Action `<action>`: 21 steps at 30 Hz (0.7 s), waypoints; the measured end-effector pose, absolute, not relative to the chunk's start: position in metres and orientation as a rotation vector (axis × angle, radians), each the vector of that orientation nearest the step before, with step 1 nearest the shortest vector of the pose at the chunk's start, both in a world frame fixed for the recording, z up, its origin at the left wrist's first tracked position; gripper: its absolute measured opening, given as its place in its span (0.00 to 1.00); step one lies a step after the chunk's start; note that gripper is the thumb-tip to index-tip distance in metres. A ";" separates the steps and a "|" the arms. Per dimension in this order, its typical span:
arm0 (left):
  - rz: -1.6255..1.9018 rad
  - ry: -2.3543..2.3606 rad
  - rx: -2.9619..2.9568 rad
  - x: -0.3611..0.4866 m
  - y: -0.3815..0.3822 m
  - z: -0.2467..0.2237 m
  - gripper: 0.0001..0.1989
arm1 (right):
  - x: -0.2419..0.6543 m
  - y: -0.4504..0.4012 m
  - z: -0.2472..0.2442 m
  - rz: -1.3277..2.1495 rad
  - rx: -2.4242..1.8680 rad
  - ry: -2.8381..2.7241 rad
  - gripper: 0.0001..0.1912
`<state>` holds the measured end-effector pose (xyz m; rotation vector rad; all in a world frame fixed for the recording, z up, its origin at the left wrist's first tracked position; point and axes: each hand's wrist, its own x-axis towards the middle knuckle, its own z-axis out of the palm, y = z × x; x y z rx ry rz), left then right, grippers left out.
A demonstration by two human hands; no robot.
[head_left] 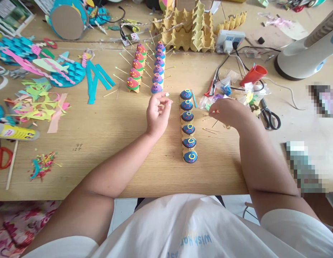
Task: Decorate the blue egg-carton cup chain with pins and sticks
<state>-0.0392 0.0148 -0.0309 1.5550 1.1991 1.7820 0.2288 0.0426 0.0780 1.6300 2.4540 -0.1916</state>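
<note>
My left hand (157,113) hovers over the wooden table (107,143), fingers curled, pinching a tiny white bead at its fingertips. My right hand (227,111) rests to the right, fingers closed over thin sticks lying by small plastic bags (209,102). Between the hands stands a row of dark blue painted egg-carton cups (188,125) with yellow marks. Behind the left hand stand a purple-and-blue row (158,68) and a red-and-green row (136,70), both stuck with pins.
Egg cartons (193,28) and a power strip (231,37) lie at the back. A red cup (252,75) and scissors (270,116) sit right. A fan base (303,57) stands far right. Paper cutouts (39,93) and a glue tube (15,132) lie left.
</note>
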 end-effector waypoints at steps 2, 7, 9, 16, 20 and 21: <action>1.779 1.197 1.559 -0.039 0.015 -0.031 0.19 | 0.229 0.043 0.077 -0.197 1.640 2.448 0.12; 1.786 1.219 1.518 -0.040 0.015 -0.031 0.19 | 0.233 0.045 0.075 -0.220 1.589 2.468 0.14; 1.786 1.219 1.519 -0.040 0.015 -0.031 0.19 | 0.234 0.043 0.081 -0.170 1.554 2.494 0.16; 1.796 1.196 1.532 -0.040 0.017 -0.032 0.20 | 0.210 0.010 0.111 -0.213 1.551 2.195 0.12; 1.815 1.207 1.523 -0.038 0.018 -0.032 0.20 | 0.195 -0.002 0.108 -0.171 1.456 2.082 0.13; 1.814 1.201 1.525 -0.037 0.018 -0.032 0.20 | 0.193 -0.003 0.105 -0.149 1.433 2.095 0.14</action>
